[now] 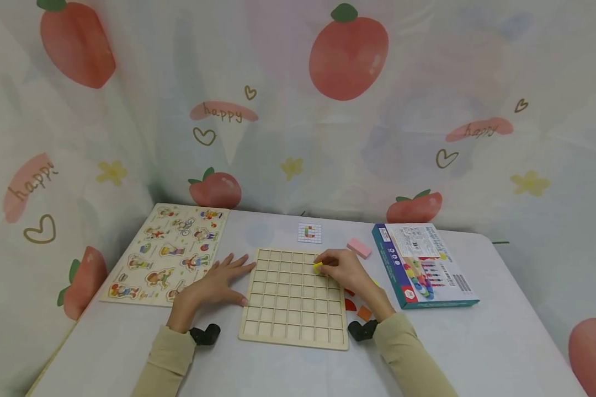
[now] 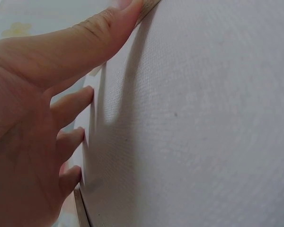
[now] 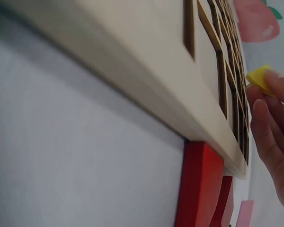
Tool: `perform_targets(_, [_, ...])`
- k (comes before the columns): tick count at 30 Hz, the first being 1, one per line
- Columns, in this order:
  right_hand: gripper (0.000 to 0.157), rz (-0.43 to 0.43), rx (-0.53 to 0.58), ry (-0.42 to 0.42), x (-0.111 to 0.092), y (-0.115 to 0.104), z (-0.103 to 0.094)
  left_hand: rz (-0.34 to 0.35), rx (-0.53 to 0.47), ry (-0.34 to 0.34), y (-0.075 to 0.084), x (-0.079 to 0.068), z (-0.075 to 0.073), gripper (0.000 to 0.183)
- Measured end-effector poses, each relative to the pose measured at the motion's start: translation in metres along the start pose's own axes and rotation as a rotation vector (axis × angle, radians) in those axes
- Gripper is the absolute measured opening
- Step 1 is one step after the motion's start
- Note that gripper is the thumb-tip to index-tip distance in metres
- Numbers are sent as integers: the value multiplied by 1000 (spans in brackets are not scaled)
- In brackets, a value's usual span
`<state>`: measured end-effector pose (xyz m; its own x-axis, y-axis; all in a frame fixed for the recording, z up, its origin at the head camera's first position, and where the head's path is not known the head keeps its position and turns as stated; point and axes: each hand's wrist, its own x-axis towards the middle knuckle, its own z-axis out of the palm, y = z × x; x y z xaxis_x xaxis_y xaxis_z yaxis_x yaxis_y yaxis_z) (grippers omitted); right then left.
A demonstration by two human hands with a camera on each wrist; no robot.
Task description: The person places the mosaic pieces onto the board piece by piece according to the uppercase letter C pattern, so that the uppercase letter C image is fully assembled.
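A square wooden grid board (image 1: 292, 343) lies on the table in the head view. At its left edge, my left hand (image 1: 216, 286) spreads its fingers, with index fingertip and thumb at the rim. In the left wrist view the left hand (image 2: 33, 109) shows its thumb at the wooden edge and its other fingertips low by the table. My right hand (image 1: 349, 272) pinches a small yellow block (image 1: 318, 268) over the board's upper right cells. The right wrist view has the yellow block (image 3: 259, 78) between thumb and fingers, its exact shape partly hidden.
Right of the board lie an orange block (image 1: 365, 313), a red piece (image 1: 350, 305) and a pink block (image 1: 359, 247). A small pattern card (image 1: 310, 233) lies behind the board. A picture board (image 1: 149, 264) is at left, a colourful box (image 1: 424, 264) at right.
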<state>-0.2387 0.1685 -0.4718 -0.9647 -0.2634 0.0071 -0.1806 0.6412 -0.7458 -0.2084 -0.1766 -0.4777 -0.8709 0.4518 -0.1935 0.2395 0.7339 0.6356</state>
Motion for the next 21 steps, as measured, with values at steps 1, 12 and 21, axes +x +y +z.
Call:
perform_targets(1, [12, -1, -7, -7, 0, -1, 1, 2, 0, -1, 0, 0, 0, 97])
perform_targets(12, [15, -70, -80, -24, 5, -12, 4, 19, 17, 5, -2, 2, 2, 96])
perform_targets(21, [11, -215, -194, -91, 15, -20, 6, 14, 22, 2, -2, 1, 1, 96])
